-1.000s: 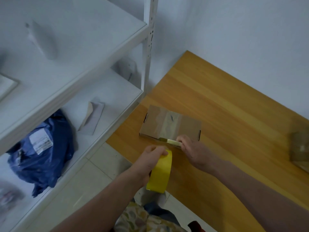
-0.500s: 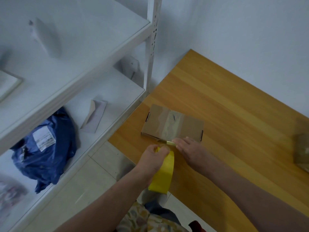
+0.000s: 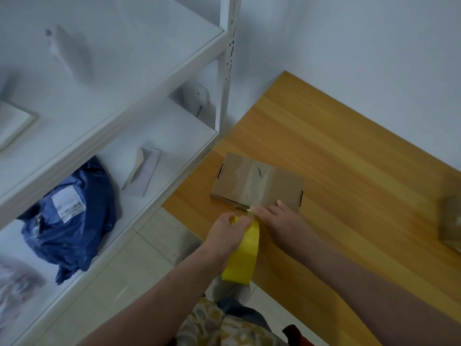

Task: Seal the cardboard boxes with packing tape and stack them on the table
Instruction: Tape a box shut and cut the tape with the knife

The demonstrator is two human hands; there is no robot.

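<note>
Head view: flat cardboard box on wooden table, near the table corner closest to the white shelf unit. Lies lid up, with a band of clear tape across the middle of the top.

Left hand: fingers curled round yellow tape roll, gripping it just off the table's front edge. Short tape strip stretched from roll to the box's near side.

Right hand: fingers straight, palm down, fingertips pressed against the box's near edge beside the strip. Cannot tell whether touching the strip itself.

Second cardboard box at far right of table, blurred, well apart from the first.

On lower shelf: blue plastic bag with white label, grey envelope.
</note>
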